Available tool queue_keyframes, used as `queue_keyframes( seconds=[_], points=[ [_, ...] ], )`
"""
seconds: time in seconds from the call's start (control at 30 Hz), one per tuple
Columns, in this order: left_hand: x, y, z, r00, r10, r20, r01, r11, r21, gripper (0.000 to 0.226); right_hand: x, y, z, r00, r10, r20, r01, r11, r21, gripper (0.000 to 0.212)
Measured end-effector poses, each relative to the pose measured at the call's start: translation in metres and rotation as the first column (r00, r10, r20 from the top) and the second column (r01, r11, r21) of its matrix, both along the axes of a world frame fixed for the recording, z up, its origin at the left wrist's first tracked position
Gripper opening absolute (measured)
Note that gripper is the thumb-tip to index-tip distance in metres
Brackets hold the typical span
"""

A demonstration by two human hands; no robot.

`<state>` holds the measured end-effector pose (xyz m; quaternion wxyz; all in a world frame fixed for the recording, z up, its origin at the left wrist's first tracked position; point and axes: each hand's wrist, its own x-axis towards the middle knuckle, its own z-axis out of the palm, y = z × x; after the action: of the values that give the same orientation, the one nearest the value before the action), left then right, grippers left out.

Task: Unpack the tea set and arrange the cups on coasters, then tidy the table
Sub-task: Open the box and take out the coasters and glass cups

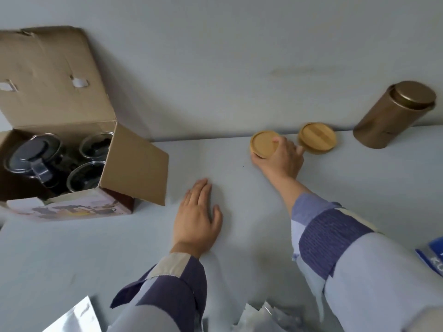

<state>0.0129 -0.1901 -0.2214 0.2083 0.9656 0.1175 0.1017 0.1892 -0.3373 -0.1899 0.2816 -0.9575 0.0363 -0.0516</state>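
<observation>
While near wall: coaster [264, 144] under right hand [281, 159]

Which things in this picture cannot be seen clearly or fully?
- Head view: lower parts of the glass teapot and cups are hidden by the cardboard box.
- Part of the left coaster is covered by the right hand.
- Blue packet is cut off by the right edge.
- Silver wrappers are cut off at the bottom edge.

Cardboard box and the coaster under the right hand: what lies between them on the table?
Nothing: the head view shows bare table between the cardboard box and the coaster held by the right hand.
</observation>
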Motion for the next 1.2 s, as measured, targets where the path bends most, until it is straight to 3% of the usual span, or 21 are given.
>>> queue_keyframes(
  seconds=[0.6,0.77,0.87,0.93,1.07,1.2],
  points=[
    [0.0,-0.001,0.0,1.0,0.01,-0.017,-0.01,1.0,-0.015,0.061,0.018,0.016,-0.018,0.997,-0.041,0.061,0.044,0.998,-0.043,0.073],
    [0.0,0.0,-0.001,1.0,0.001,-0.003,-0.001,1.0,-0.018,0.059,0.023,0.007,-0.001,0.981,0.085,-0.174,-0.105,0.989,-0.107,0.085],
    [-0.001,-0.002,0.002,1.0,0.001,-0.002,-0.001,0.999,-0.033,0.059,0.014,-0.003,0.023,0.892,0.2,-0.405,-0.257,0.962,-0.09,0.11],
    [-0.002,-0.001,0.006,1.0,-0.018,-0.025,0.017,0.999,-0.045,0.059,0.0,-0.01,0.04,0.85,0.236,-0.471,-0.317,0.943,-0.102,0.114],
    [-0.002,0.012,0.031,0.98,-0.115,-0.163,0.095,0.987,-0.127,0.055,-0.038,-0.005,0.062,0.795,0.303,-0.525,-0.43,0.893,-0.135,0.085],
    [-0.017,0.049,0.082,0.997,-0.075,0.014,0.075,0.997,-0.022,0.041,-0.081,0.039,0.087,0.779,0.414,-0.47,-0.481,0.876,-0.026,0.064]
  ],
)
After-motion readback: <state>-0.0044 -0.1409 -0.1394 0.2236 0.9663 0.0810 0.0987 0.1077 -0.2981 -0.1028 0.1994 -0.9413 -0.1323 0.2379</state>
